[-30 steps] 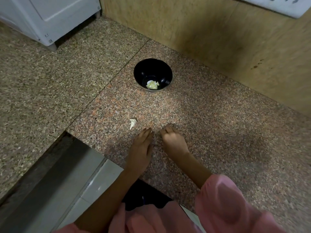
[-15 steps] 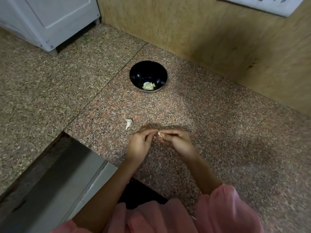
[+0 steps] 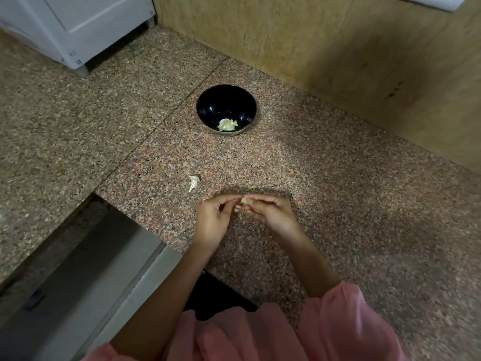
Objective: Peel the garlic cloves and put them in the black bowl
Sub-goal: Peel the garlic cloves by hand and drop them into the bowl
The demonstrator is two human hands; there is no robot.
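The black bowl stands on the granite counter with pale peeled garlic pieces in its bottom. Nearer to me, my right hand and my left hand meet fingertip to fingertip above the counter. Both pinch one small pale garlic clove between them. Most of the clove is hidden by the fingers. A white scrap of garlic stem or skin lies on the counter just left of my hands.
A tan wall rises behind the bowl. A white appliance stands at the far left. The counter's front edge drops off at lower left over a grey cabinet.
My hands lay on the counter a second ago; they have lifted and come together, pinching a garlic clove. The bowl and the scrap have not moved.
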